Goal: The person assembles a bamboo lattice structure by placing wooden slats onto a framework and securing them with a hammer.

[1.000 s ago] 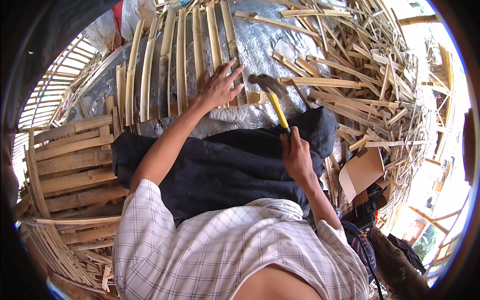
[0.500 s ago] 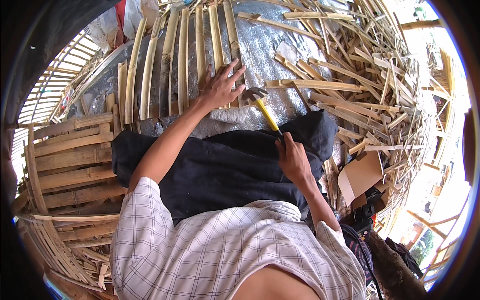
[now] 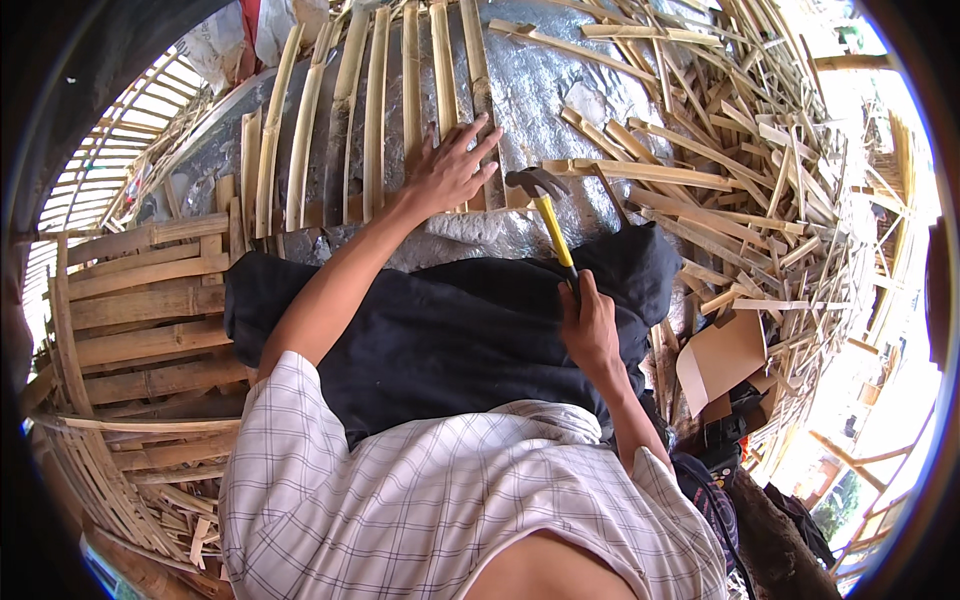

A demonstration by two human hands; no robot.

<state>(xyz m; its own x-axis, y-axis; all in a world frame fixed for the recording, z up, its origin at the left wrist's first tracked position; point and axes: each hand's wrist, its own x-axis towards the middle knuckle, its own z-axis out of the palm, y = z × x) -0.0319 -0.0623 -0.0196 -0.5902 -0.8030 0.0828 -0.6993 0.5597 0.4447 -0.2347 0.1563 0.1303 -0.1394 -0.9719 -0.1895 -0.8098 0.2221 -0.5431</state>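
Several split bamboo strips (image 3: 374,120) lie side by side, pointing away from me, their near ends over a crosswise strip. My left hand (image 3: 450,172) rests with fingers spread across the rightmost strips, near their lower ends. In my right hand (image 3: 590,330) is a claw hammer (image 3: 553,230), gripped by the black lower end of its yellow handle. Its dark metal head hangs just right of my left hand, over the silvery sheet (image 3: 520,110). A pale grey block (image 3: 466,229) lies below my left hand, partly covered by it.
Loose bamboo offcuts (image 3: 740,180) pile up along the right. A bamboo slat panel (image 3: 150,320) stands at the left. Dark cloth (image 3: 450,330) covers my lap. An open cardboard box (image 3: 722,360) sits by my right arm, and pale sacks (image 3: 285,30) are at the far left.
The hammer's head has moved right, away from my left hand, and tilted the other way. My left hand stays on the strips. The whole view has shifted slightly.
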